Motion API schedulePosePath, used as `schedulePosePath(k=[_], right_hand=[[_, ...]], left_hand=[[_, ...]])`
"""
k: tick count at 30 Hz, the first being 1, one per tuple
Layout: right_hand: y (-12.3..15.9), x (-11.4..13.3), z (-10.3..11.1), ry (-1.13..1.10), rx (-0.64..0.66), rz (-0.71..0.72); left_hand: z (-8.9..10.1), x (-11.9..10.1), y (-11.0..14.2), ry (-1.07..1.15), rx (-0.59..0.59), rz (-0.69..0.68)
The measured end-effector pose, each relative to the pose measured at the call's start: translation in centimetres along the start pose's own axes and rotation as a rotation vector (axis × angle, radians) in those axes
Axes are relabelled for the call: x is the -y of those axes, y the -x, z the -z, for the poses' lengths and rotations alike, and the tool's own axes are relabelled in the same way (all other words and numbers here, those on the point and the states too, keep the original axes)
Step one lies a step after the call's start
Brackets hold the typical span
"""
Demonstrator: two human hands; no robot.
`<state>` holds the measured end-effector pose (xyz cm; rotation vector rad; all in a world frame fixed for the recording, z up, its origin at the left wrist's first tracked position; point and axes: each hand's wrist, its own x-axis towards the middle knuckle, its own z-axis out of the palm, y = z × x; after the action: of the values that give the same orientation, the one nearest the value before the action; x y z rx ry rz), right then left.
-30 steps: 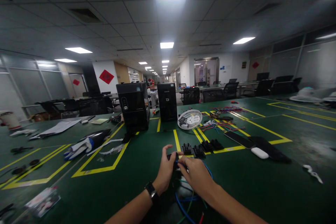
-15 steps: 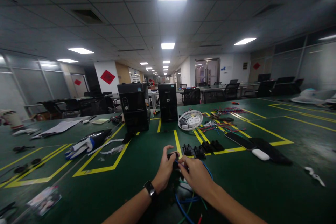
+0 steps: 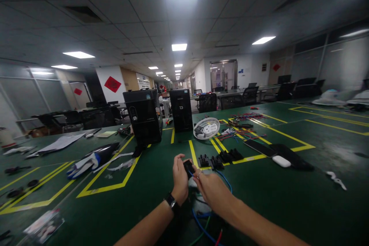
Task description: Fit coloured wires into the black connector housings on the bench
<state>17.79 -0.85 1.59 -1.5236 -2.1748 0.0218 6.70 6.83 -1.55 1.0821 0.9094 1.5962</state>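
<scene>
The green surface (image 3: pixel 147 207) spreads wide under the hands, marked out with yellow tape (image 3: pixel 103 190); on its far part stand 2 black computer towers (image 3: pixel 145 119), upright and apart, with a white basket (image 3: pixel 205 130) tilted just right of them; coloured wires (image 3: pixel 249 117) lie farther right, and papers (image 3: pixel 60 143) and a glove (image 3: pixel 83 166) lie to the left; beyond is a long, dim office with lit ceiling panels (image 3: pixel 179 47), dark chairs (image 3: pixel 207 102) and red diamond signs (image 3: pixel 112 84) on pale walls.

The black part (image 3: pixel 189 167) is held above the near middle of the surface, just left of a row of 4 black connectors (image 3: pixel 216 162); its long axis seems to slant from far left to near right; fingers cover some of it, so I cannot tell which end is its front.

The left hand (image 3: pixel 180 180) is closed around the black part, thumb and fingers gripping its sides; the right hand (image 3: pixel 212 191) is pinched at the part's near right side, with its fingertips on a blue wire (image 3: pixel 190 173); more blue and green cable (image 3: pixel 198 221) loops below the hands.
</scene>
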Motion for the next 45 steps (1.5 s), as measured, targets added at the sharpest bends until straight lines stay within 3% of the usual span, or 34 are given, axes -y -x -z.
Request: schedulePosePath(k=[3,9,11,14,16,19,23,26,30,34,39,42,45], right_hand=[[0.1,0.3,-0.5,0.036,0.021,-0.043],[-1.8,-1.2,3.2,0.049,0.001,-0.004],[-1.8,-1.2,3.2,0.038,-0.034,-0.017],[-0.8,-0.7,1.6,0.01,-0.049,-0.072],[0.1,-0.2,0.3,0.032,-0.003,-0.065],[0.7,0.2,-0.4,0.04,0.023,-0.014],[0.8,0.4,-0.1,0.018,0.094,0.074],[1.8,0.1,0.1,0.015,0.141,0.122],[4.0,-0.3,0.6,-0.153,0.229,0.127],[5.6,0.6,0.2,-0.22,0.349,0.211],[6.2,1.6,-2.0,-0.058,0.306,0.315],[7.2,0.7,-1.8,0.004,0.287,0.324],[9.3,-0.9,0.6,-0.037,0.304,0.298]], left_hand=[[-0.2,0.3,-0.8,0.035,0.0,0.05],[-0.6,-1.4,-1.9,-0.143,0.302,-0.225],[-1.4,-2.0,-2.8,-0.094,0.254,-0.185],[-1.9,-3.3,-5.6,0.051,0.017,-0.013],[-1.1,-4.2,-7.9,0.075,-0.076,0.041],[1.4,-4.6,-10.0,0.036,-0.081,0.061],[3.7,-1.8,-8.5,-0.129,0.071,0.15],[3.5,0.8,-6.9,-0.271,0.153,0.182],[2.7,2.1,-7.4,-0.404,0.201,0.16],[3.1,2.3,-8.8,-0.535,0.19,0.071],[3.9,1.8,-8.9,-0.728,0.201,-0.083],[3.8,0.7,-8.4,-0.796,0.281,-0.191],[3.5,-1.0,-7.3,-0.811,0.46,-0.246]])
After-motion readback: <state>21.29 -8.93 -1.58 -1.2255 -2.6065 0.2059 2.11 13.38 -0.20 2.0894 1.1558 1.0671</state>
